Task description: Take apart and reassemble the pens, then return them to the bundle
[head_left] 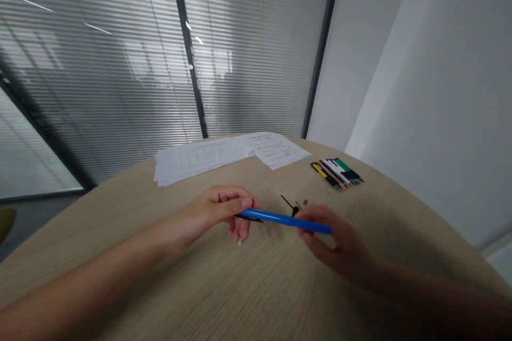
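Note:
A long blue pen barrel (pixel 276 217) spans the space between my hands above the table. My left hand (pixel 230 208) is closed on its left end, thumb on top. A thin dark piece (pixel 252 218) runs under the barrel by these fingers, and a small white tip (pixel 239 243) shows below them; what it belongs to is hidden. My right hand (pixel 334 240) closes around the right end, fingers above and thumb below. Just beyond the right fingertips are small dark parts (pixel 295 210), among them a thin black stick (pixel 287 201); their kind is unclear.
A row of pens (pixel 338 173) in black, white, pink, green and yellow lies at the right on the round wooden table (pixel 248 293). Printed sheets (pixel 208 157) overlap along the far edge. Beyond stand a glass wall with blinds (pixel 256 53) and a white wall (pixel 440 90).

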